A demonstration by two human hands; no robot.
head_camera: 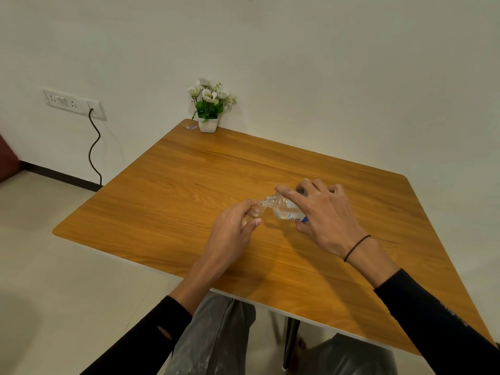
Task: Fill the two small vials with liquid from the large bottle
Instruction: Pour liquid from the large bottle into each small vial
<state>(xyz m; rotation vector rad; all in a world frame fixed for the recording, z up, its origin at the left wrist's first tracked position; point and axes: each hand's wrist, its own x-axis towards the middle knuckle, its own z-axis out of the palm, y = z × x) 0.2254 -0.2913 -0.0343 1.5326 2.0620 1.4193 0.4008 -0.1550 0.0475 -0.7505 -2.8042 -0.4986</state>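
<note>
My right hand [322,212] grips the large clear bottle [284,209], which is tipped to the left with its open neck pointing down toward a small clear vial [255,211]. My left hand [232,226] pinches that vial between thumb and fingers, just above the wooden table [189,185]. The bottle's mouth meets the vial's mouth. The bottle carries a white and blue label and holds clear liquid. A second vial is not visible; something dark shows behind my right hand, mostly hidden.
A white pot of artificial flowers [207,109] stands at the table's far corner, with a small cap-like object [191,127] beside it. A wall socket [73,102] with a black cable is at the left. My knees are under the table's near edge.
</note>
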